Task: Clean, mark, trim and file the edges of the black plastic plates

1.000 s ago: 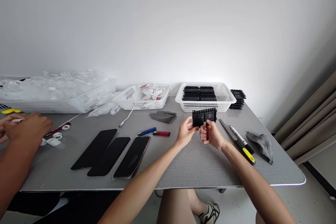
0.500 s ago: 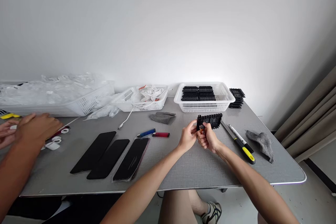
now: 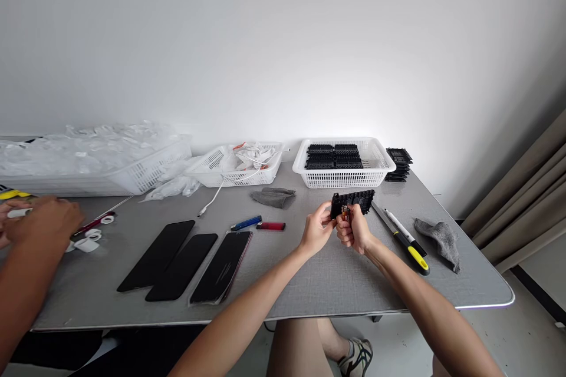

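Note:
A black plastic panel with toothed edges (image 3: 363, 200) is held up above the table, tilted. My left hand (image 3: 317, 227) grips its left end, fingers closed. My right hand (image 3: 354, 231) is closed in front of the panel on a small orange-and-metallic piece (image 3: 345, 213), its thumb along it; the fingers hide most of the piece, so its kind is unclear. Behind my hands, a white basket (image 3: 349, 178) holds several similar black panels (image 3: 333, 156). More of them form a stack (image 3: 398, 165) beside the basket.
A yellow-black cutter (image 3: 412, 252), a marker (image 3: 402, 230) and grey cloths (image 3: 442, 241) lie rightward. Blue (image 3: 246, 223) and red (image 3: 270, 226) sticks and dark phone-like slabs (image 3: 221, 268) lie left. A co-worker's hands (image 3: 46, 221) work at far left near a plastic-filled basket (image 3: 145, 168).
My right hand and the orange-and-metallic piece have shifted slightly right along the panel. My left hand stays at its end. The co-worker's hands have moved left.

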Action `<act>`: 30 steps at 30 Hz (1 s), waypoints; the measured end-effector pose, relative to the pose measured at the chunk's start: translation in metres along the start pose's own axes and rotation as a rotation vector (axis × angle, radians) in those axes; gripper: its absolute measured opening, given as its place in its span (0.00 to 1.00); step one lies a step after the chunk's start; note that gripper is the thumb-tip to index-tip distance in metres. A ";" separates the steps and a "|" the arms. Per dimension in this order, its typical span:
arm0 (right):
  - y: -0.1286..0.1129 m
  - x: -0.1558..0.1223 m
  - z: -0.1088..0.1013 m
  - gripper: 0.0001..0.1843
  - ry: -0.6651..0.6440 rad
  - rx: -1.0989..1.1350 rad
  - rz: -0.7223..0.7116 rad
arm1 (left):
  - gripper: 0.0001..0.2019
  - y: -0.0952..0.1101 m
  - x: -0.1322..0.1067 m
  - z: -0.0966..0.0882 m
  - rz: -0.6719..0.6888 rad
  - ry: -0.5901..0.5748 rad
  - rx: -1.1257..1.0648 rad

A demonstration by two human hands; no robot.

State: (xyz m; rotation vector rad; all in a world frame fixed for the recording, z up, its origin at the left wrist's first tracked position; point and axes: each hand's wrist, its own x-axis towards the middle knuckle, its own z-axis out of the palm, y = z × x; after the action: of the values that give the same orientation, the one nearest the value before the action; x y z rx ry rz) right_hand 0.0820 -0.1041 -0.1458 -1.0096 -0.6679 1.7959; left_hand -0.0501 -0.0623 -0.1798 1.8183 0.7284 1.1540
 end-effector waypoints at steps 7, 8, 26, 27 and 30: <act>-0.014 -0.004 -0.010 0.20 0.038 0.094 -0.061 | 0.22 -0.003 0.002 -0.003 -0.028 0.055 -0.071; -0.016 -0.004 -0.012 0.20 0.046 0.109 -0.075 | 0.22 -0.004 0.002 -0.004 -0.033 0.060 -0.073; -0.014 -0.007 -0.013 0.21 -0.238 -0.003 -0.078 | 0.21 -0.003 0.004 -0.006 -0.035 0.064 -0.107; -0.013 -0.007 -0.011 0.21 -0.263 -0.035 -0.063 | 0.20 -0.002 0.003 -0.005 -0.034 0.063 -0.094; -0.010 -0.008 -0.009 0.19 -0.290 -0.116 -0.008 | 0.19 0.000 0.002 -0.004 -0.029 0.055 -0.029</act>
State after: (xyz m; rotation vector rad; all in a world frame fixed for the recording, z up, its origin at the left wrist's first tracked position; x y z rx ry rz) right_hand 0.0961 -0.1071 -0.1393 -0.8259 -0.9618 1.9343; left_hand -0.0528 -0.0590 -0.1782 1.7523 0.7631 1.1944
